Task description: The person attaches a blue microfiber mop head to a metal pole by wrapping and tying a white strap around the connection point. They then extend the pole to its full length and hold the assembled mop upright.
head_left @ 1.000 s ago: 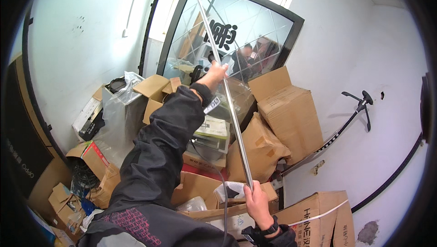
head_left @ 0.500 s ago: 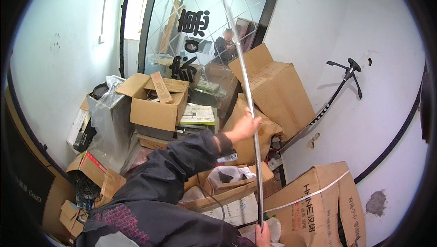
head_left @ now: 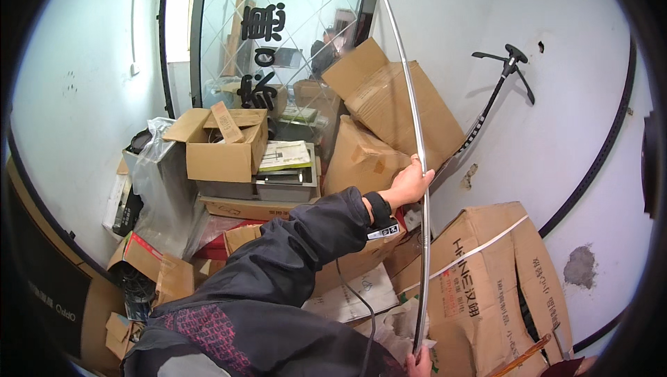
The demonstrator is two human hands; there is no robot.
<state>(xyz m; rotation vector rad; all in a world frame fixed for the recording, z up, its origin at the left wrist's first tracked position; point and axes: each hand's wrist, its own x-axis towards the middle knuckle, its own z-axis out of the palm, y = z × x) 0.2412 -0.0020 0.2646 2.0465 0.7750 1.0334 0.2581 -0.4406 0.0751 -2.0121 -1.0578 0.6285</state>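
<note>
I'm standing the long thin silver metal rod [head_left: 415, 141] upright beside the tilted brown cardboard box [head_left: 399, 102], left hand [head_left: 410, 184] wrapped around mid-shaft, right hand [head_left: 419, 364] closed at its foot; next it needs steadying.

The left hand [head_left: 410, 184] is bare, with a black wristband just behind the fingers and a small white tag beneath it. The sleeve is dark, creased jacket fabric; further back sits a pink-patterned panel, then a grey one.
</note>
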